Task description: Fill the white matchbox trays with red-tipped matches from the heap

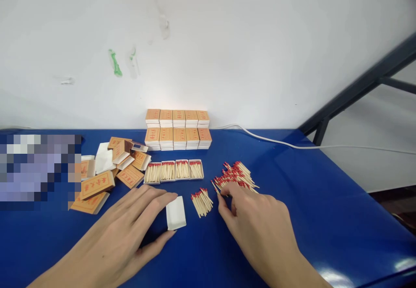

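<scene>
Matches [202,203] red-tipped; tray [176,213] white; matchboxes [130,176] orange; table [302,188] blue

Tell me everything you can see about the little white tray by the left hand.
The white tray is a small, plain, open-topped rectangle with low walls and a smooth inside, apparently thin card or paper. Its open side faces up, its longer sides run away from the person, slightly turned, and it seems to rest on the blue table. The left hand holds it, fingers at the far edge, thumb at the near edge. A small pile of matches lies to its right.
</scene>
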Available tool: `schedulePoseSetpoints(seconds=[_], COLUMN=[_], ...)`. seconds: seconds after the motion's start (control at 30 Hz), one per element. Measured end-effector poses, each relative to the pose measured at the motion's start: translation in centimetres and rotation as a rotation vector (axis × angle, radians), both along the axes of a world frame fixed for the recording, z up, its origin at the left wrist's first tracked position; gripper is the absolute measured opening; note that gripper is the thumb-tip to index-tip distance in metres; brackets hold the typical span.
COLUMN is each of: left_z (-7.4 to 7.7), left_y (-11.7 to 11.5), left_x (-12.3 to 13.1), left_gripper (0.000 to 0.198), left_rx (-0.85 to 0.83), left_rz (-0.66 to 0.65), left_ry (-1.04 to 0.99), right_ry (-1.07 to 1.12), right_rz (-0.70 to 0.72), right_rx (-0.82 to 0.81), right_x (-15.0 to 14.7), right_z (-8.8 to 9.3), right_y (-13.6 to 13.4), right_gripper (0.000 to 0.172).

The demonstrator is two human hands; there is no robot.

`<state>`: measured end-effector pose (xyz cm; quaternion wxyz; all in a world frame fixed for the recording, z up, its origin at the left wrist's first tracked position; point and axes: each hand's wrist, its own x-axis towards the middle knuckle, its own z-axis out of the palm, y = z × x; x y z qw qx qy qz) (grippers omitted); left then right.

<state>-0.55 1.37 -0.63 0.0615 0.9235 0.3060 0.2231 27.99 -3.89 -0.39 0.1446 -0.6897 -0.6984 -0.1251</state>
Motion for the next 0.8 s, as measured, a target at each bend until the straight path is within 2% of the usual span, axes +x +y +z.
schedulePoseSetpoints(seconds=[0.43,0.8], left_z=[0.03,-0.04], left_y=[-0.12,-0.11], left_x=[-0.24,-0.19], left_gripper=[0.037,0.038], left_rx=[0.008,0.011], left_rz=[0.0,0.007], left_ry=[-0.009,-0.019], right_ry=[-0.085,-0.023], right_rz=[-0.004,0.03], right_rx=[0.002,-0.004], right_x=[-0.16,0.04], right_z=[-0.01,0.14], right_y=[-0.08,-0.19], right_gripper=[0.018,0.013])
